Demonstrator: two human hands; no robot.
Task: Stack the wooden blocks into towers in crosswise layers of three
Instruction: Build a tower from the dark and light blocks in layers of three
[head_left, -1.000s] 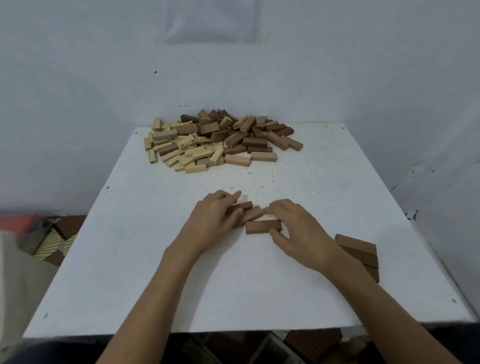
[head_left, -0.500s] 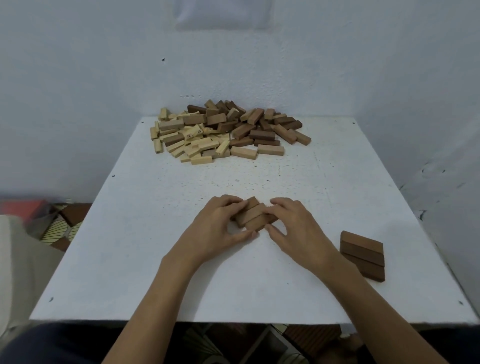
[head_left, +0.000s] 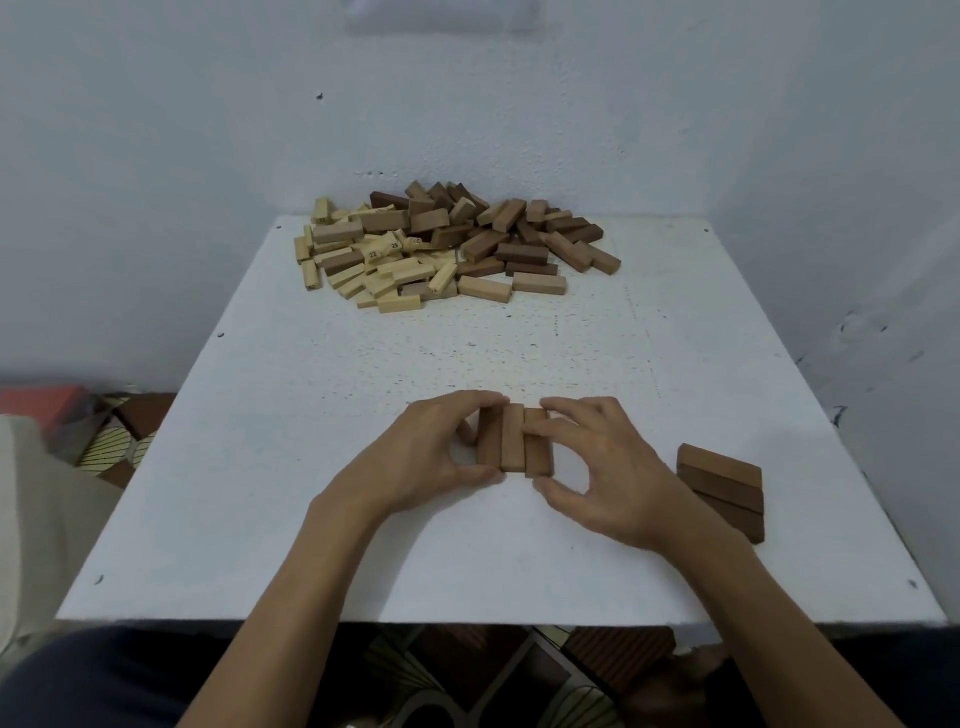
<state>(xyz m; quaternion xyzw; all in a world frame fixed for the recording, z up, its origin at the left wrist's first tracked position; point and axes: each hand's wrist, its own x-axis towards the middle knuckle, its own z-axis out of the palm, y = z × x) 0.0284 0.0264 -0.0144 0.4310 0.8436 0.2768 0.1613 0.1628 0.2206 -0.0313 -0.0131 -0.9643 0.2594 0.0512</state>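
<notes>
Looking at one white table (head_left: 311, 493), square top, grainy speckled surface. Sitting at its far edge: one loose pile of blocks (head_left: 447, 249), too many to count, all rectangular wooden bars, pale ones bunching left, brown ones right, a few pale ones showing printed numbers. Working over the near middle: two bare hands. Gripping the row of three blocks (head_left: 511, 441) with the left hand (head_left: 415, 462), fingers hooking over the far end, thumb pressing at the near end. Holding the same row from the other side with the right hand (head_left: 608, 467), fingers curled, index finger lying across the top of the rightmost block, thumb sitting right at that block's near end. Lying near the right edge, just beside the right wrist: one set of three dark blocks (head_left: 724, 483), flat, side by side, touching, slightly angled. Lying flat between the hands: the row itself, three mid-brown bars, long sides touching, pointing away from the person, smooth faces, square-cut ends.
</notes>
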